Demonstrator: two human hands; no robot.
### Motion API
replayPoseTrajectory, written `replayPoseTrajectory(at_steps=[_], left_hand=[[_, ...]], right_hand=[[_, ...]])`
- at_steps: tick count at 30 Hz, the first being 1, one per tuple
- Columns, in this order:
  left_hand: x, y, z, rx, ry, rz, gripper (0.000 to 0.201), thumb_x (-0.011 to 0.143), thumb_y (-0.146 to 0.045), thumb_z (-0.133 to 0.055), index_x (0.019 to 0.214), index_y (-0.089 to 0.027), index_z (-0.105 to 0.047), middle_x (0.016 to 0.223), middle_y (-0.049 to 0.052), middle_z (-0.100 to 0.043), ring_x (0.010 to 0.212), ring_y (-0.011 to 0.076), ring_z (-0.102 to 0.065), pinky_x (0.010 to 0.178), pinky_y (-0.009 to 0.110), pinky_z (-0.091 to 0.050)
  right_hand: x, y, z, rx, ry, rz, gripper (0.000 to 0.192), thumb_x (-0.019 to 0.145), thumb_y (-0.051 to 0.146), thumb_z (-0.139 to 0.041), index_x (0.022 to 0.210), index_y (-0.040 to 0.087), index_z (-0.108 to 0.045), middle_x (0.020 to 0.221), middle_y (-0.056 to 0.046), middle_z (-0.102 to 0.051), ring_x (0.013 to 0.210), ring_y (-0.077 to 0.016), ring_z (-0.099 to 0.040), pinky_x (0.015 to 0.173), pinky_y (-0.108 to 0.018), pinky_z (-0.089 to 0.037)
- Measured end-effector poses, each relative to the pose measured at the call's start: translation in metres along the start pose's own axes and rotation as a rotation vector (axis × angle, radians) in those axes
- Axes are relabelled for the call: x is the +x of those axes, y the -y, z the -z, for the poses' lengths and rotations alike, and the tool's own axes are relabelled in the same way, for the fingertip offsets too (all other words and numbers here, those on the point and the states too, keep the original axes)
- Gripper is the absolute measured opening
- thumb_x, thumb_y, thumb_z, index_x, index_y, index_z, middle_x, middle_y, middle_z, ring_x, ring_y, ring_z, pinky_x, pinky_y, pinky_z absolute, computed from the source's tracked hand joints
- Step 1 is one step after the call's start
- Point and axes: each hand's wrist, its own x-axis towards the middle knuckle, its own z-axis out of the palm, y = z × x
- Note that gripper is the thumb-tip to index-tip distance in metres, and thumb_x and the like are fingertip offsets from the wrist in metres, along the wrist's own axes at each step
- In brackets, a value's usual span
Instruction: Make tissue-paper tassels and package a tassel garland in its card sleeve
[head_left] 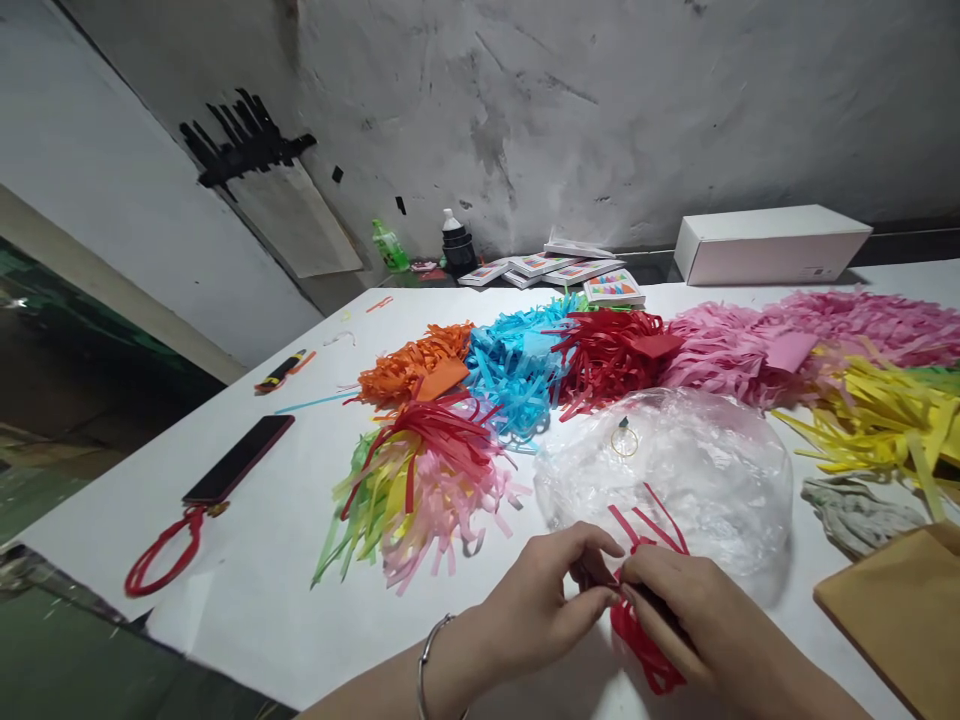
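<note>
1. A small bundle of thin, bright red, paper-like strips (pixel 646 648) is low and right of centre, between 2 bare hands, at the near side of a smooth white bench (pixel 277 560).
2. The left hand (pixel 544 600) pinches its middle between thumb and fingers; the right hand (pixel 679 605) pinches just beside, fingertips nearly meeting.
3. Loose ends fan out beyond the fingers, towards a crumpled, clear plastic bag (pixel 697 450); looped ends hang nearer the wearer, below the right hand.
4. The bundle looks very light, soft and limp, probably easy to crease or tear; its gathered middle seems the best hold.
</note>
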Motion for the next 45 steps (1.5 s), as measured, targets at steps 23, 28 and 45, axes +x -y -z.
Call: replayPoseTrajectory(at_steps=[23, 28, 45], left_hand=[[0.007, 0.007, 0.004, -0.108, -0.06, 0.174, 0.012, 0.081, -0.017, -0.067, 0.092, -0.015, -0.073, 0.08, 0.007, -0.073, 0.072, 0.0171, -0.066, 0.069, 0.026, -0.052], [0.009, 0.011, 0.005, -0.154, -0.003, 0.237, 0.016, 0.087, -0.029, -0.063, 0.083, -0.015, -0.068, 0.067, 0.002, -0.063, 0.059, 0.0142, -0.059, 0.059, 0.024, -0.047], [0.0, 0.006, 0.005, 0.136, -0.068, -0.042, 0.007, 0.091, -0.019, -0.053, 0.089, -0.018, -0.058, 0.075, 0.001, -0.061, 0.062, 0.013, -0.058, 0.058, 0.021, -0.045]], right_hand=[[0.001, -0.001, 0.002, 0.169, -0.014, -0.151, 0.027, 0.102, 0.027, -0.037, 0.086, 0.021, -0.058, 0.08, -0.001, -0.068, 0.071, -0.0153, -0.064, 0.064, -0.026, -0.043], [0.002, 0.001, 0.004, 0.179, -0.01, -0.156, 0.025, 0.102, 0.028, -0.04, 0.088, 0.022, -0.059, 0.081, -0.001, -0.069, 0.073, -0.0149, -0.065, 0.065, -0.025, -0.044], [0.007, -0.007, -0.021, -0.046, -0.244, 0.17, 0.028, 0.106, 0.028, -0.037, 0.088, 0.025, -0.058, 0.074, 0.002, -0.069, 0.063, -0.0115, -0.068, 0.058, -0.018, -0.05]])
